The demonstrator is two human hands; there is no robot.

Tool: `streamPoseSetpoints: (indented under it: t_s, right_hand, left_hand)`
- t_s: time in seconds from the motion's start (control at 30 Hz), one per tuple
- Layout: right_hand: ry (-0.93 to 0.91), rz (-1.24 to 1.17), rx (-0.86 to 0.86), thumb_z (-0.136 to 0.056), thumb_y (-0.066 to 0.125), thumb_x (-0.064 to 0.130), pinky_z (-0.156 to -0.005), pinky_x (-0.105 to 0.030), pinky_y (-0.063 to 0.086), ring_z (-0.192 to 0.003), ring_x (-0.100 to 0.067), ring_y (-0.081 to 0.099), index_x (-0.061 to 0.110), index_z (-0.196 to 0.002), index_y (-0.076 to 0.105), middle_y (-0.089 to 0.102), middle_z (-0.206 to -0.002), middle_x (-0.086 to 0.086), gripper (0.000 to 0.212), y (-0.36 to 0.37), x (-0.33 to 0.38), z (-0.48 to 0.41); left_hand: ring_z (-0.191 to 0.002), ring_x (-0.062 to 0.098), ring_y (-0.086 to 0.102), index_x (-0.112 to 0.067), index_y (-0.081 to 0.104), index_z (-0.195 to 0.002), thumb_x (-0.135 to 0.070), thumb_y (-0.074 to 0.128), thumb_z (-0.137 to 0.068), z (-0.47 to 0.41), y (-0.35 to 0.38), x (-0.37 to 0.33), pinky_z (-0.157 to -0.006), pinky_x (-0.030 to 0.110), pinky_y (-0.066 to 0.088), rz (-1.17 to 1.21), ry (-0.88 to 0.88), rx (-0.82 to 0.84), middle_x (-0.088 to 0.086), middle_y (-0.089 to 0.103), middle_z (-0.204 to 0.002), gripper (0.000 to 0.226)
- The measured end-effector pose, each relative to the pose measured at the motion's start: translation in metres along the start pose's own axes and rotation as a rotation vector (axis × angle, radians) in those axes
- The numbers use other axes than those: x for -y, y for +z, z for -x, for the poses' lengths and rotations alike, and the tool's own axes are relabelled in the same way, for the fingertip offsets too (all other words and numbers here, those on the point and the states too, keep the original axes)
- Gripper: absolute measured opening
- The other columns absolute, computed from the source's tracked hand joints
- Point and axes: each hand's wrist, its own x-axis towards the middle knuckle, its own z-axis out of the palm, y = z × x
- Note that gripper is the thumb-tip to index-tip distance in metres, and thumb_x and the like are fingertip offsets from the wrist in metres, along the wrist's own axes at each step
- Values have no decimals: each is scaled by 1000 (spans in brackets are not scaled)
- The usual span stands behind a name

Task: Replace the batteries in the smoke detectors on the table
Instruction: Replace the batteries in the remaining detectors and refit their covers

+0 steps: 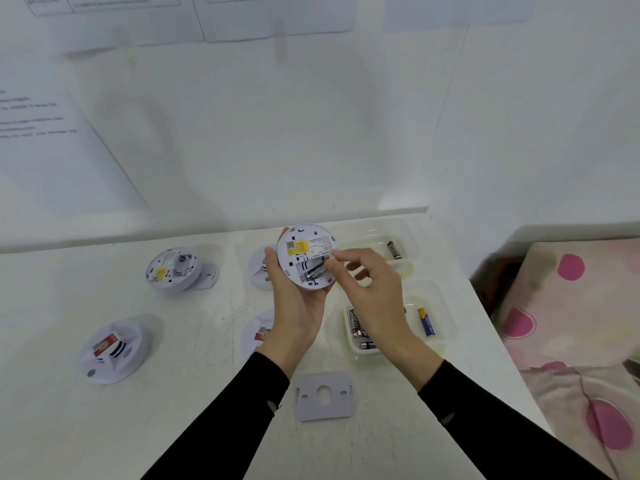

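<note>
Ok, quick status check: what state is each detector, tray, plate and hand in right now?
Held detector: back up, compartment open, batteries inside.
Left hand: gripping the held detector.
Right hand: fingertips on the batteries.
Far-left detector: on the table, back open.
Near-left detector: on the table, red-labelled part showing.
Far tray: one battery.
Near tray: several batteries.
Mounting plate: loose, flat on the table.

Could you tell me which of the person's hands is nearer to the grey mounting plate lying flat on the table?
Neither clearly. The grey mounting plate lies toward the person from both hands, between the forearms. The left hand holds the smoke detector up; the right hand works at its battery bay.
</note>
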Motion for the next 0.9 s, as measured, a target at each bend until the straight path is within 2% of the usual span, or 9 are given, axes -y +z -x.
streamPoseSetpoints:
  t_s: [0.1, 0.27, 0.37, 0.5, 0.63, 0.7, 0.77, 0.8, 0.9]
  right_hand:
    - [-141, 146, -60, -91, 65, 29, -83, -24, 47, -103, -10, 54, 19, -98, 75, 61, -107, 11, 16, 7, -11, 6]
    - [-448, 495, -64, -97, 49, 34, -92, -33, 39, -107, -19, 52, 15, -119, 68, 60, -124, 0, 35, 8, -17, 18]
    - [-594, 636, -79, -101, 40, 34, -91, -39, 38, -109, -21, 54, 10, -121, 67, 61, -126, -4, 41, 5, -19, 18]
    - [-763, 857, -98, -98, 43, 32, -93, -46, 34, -109, -24, 55, 8, -117, 69, 63, -127, -5, 39, 0, -24, 15]
    - [-915, 922, -112, -93, 51, 31, -92, -49, 35, -106, -26, 57, 10, -107, 73, 67, -118, -4, 34, -11, -25, 1]
    - [-993, 946, -81, -91, 54, 31, -91, -49, 36, -104, -26, 58, 13, -99, 75, 68, -115, -3, 28, -18, -24, -8]
    - [-992, 893, -7, -90, 55, 29, -91, -49, 37, -104, -26, 58, 17, -91, 75, 67, -117, -2, 23, -26, -21, -19]
    - [-934, 810, 38, -91, 53, 29, -90, -47, 37, -105, -25, 56, 18, -89, 74, 65, -119, -3, 23, -30, -19, -26]
    - [-482, 432, 170, -97, 45, 23, -84, -30, 44, -98, -11, 56, 12, -102, 63, 57, -118, -3, 21, -41, -22, -58]
  left_hand:
    - [-114, 28, 62, -19, 45, -146, -61, 28, -99, 0, 2, -4, -83, 34, 58, 12, 3, -23, 20, 57, -138, 66]
    - [-122, 31, 61, -20, 54, -139, -66, 28, -97, 4, 5, -5, -102, 41, 50, 16, -52, -76, 15, 64, -131, 67]
    - [-115, 31, 65, -18, 57, -135, -64, 24, -98, 7, 7, -5, -92, 38, 57, -13, -67, -62, 15, 67, -125, 67]
    - [-123, 31, 60, -18, 51, -142, -64, 24, -98, 7, 8, -10, -95, 38, 55, -40, -62, -10, 18, 62, -133, 69]
    - [-120, 30, 61, -15, 51, -141, -62, 23, -100, 5, 7, -11, -100, 40, 49, -49, -87, -7, 19, 61, -134, 68]
    - [-118, 30, 63, -17, 48, -144, -61, 25, -100, 5, 6, -10, -94, 38, 53, -45, -94, 1, 17, 62, -132, 66]
    - [-97, 25, 69, -13, 50, -141, -58, 26, -101, 7, 5, -7, -74, 34, 60, -23, -123, -12, 15, 69, -119, 66]
    - [-96, 25, 69, -10, 51, -140, -57, 27, -101, 8, 4, -4, -71, 35, 59, -12, -127, -10, 16, 69, -117, 65]
    - [-121, 37, 59, -10, 51, -140, -51, 35, -102, 12, 2, -2, -86, 52, 56, 55, -128, 29, 22, 60, -133, 58]
